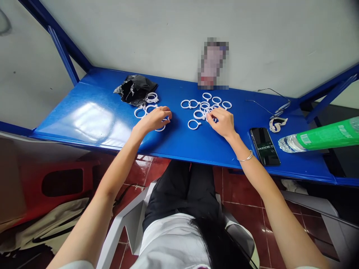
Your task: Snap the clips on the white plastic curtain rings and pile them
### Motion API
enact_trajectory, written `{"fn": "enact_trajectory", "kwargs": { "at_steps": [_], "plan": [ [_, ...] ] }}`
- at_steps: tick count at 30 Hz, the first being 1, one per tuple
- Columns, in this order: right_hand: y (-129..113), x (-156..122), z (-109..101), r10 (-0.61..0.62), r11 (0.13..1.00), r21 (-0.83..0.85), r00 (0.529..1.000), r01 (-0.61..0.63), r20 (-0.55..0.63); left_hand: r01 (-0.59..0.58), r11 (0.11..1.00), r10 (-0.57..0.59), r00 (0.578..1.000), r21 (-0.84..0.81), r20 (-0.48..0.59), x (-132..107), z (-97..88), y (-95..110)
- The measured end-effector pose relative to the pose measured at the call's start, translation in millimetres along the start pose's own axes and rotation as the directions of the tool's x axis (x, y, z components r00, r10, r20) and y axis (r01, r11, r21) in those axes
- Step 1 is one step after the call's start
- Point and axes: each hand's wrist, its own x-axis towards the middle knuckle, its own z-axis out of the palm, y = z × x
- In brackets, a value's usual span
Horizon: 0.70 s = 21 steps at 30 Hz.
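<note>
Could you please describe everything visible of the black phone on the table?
The phone is a slim black slab with a glossy face, lying flat, screen up, near the front edge of the blue table. Its screen is dark but for a faint line of marks. It lies between the right hand and the green-labelled bottle, touching neither.

The blue table [92, 119] carries white rings [152, 98] under and just beyond the left hand [153, 118], more rings [207, 109] around the right hand [223, 121], a black bag [136, 89] beyond the left hand, and a phone [265, 145], spectacles [280, 108] and a lying bottle [322, 137] outward of the right hand.
</note>
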Motion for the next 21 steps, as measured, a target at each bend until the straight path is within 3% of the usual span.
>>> {"fn": "enact_trajectory", "kwargs": {
  "at_steps": [5, 10, 13, 17, 21],
  "plan": [
    [2, 0, 1, 0.009, 1.000, 0.026, 1.000, -0.009, 0.000, 0.020, 0.999, -0.023, 0.996, -0.039, -0.081, 10, 3.7, -3],
    [1, -1, 2, 0.006, 0.999, 0.042, 1.000, -0.007, 0.018, 0.069, 0.991, -0.093, 0.972, -0.114, -0.217, 0, -26.5, -3],
    [0, 0, 2, 0.012, 0.998, 0.060, 0.999, -0.015, 0.051, 0.136, 0.988, -0.143, 0.983, -0.067, -0.113, -11, -40.2, -8],
    [-8, 1, 0, 0.041, 0.988, 0.148, 0.998, -0.047, 0.047, 0.193, 0.981, -0.194, 0.979, 0.018, 0.070, -18, -33.3, -14],
    [-47, 2, -11, 0.104, 0.911, 0.397, 0.993, -0.116, 0.052, 0.225, 0.972, -0.229, 0.972, 0.064, 0.057, -17, -20.3, -17]
  ]
}}
